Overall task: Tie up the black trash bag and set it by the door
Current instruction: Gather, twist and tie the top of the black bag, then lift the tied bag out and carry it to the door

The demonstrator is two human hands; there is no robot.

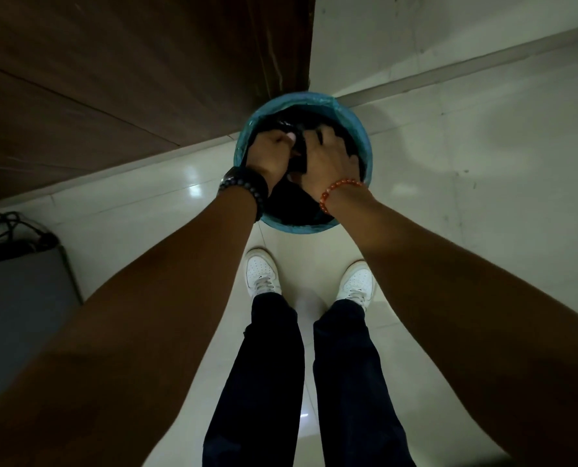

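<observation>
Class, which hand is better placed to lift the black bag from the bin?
Probably left: the left hand is fisted round the black bag's gathered top; the right hand lies spread, grip unclear.

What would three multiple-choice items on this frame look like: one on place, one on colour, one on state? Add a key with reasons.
1. Where is the black trash bag? A on a table; B inside the blue bin; C hung on a hook.
2. What colour is the bead bracelet on the right wrist? A orange; B green; C white.
3. The left hand is: A open and hanging; B gripping the bag; C flat on the wall.
Key: B, the bin's rim rings the bag; A, the beads show orange; B, its fingers curl on black plastic.
</observation>
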